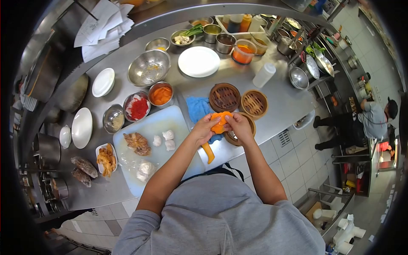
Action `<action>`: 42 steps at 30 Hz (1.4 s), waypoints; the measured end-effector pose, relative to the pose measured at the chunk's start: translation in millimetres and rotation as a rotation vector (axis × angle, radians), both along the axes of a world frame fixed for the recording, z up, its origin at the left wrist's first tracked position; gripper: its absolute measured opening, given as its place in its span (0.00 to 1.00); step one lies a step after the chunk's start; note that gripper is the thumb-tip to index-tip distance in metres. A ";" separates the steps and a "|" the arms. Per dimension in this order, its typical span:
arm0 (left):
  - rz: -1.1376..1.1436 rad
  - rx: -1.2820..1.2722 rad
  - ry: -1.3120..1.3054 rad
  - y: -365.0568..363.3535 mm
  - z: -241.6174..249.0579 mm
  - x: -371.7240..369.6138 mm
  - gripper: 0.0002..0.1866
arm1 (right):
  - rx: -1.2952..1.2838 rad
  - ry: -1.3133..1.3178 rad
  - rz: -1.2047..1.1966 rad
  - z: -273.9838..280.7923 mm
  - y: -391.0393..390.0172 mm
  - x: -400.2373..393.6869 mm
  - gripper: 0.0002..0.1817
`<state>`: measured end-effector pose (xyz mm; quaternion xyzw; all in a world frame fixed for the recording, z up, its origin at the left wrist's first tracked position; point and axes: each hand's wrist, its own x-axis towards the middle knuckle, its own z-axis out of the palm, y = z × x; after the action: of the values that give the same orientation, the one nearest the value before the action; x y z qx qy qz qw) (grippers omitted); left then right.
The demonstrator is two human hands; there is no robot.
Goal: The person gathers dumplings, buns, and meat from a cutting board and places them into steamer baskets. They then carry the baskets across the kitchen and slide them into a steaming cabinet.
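Both my hands, left (206, 127) and right (238, 126), are closed on a few thin orange carrot slices (220, 122), pinched between fingertips and thumbs. They are held over a bamboo steamer (250, 121), which my right hand partly hides. Below my left hand, a yellow handle (208, 153) lies at the right edge of the white cutting board (178, 123). A blue cloth (197, 109) is bunched just behind that hand. More orange slices fill a metal bowl (161, 94) at the board's far edge. Two further round bamboo steamers (224, 97) stand beyond my hands.
On the board are white dumpling-like pieces (169, 140) and a brown bagged item (137, 143). Left of it sits a dish of fried food (106, 159). A white plate (199, 61), squeeze bottle (264, 75) and sauce containers line the back. At right, another person (369, 119) stands across the aisle.
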<state>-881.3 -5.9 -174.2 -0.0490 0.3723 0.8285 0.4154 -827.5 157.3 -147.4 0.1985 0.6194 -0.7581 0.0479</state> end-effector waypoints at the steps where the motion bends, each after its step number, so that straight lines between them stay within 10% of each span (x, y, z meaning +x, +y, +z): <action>1: -0.025 0.002 0.009 5.8 -4.3 0.1 0.17 | 0.004 -0.006 -0.010 -3.1 7.4 5.8 0.08; 11: -0.104 -0.231 0.171 25.8 1.7 1.0 0.18 | 0.889 -0.145 0.207 -0.3 61.1 41.5 0.18; 15: -0.121 -0.316 0.296 39.0 -7.9 0.6 0.18 | 1.147 0.229 0.117 -19.6 70.1 29.9 0.22; 18: -0.141 -0.335 0.336 47.5 -7.4 2.7 0.17 | 0.392 -0.080 0.167 13.2 62.5 23.1 0.18; 25: -0.012 -0.258 0.092 33.4 -3.2 1.7 0.13 | 0.687 -0.118 0.234 -27.0 71.2 13.7 0.15; 27: -0.021 -0.237 0.064 29.8 -7.7 4.9 0.14 | 1.228 0.072 0.270 -27.1 60.9 14.9 0.16; 35: -0.150 -0.274 0.446 38.2 -4.0 17.7 0.25 | 0.398 0.046 0.270 -2.9 57.3 16.3 0.10; 42: -0.226 -0.349 0.503 29.0 -5.9 16.0 0.25 | 0.405 0.082 -0.111 -16.9 65.2 13.7 0.09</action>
<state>-865.3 23.1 -180.1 0.1286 0.6027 0.6870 0.3851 -813.8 222.6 -164.3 0.2069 0.7484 -0.6272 -0.0601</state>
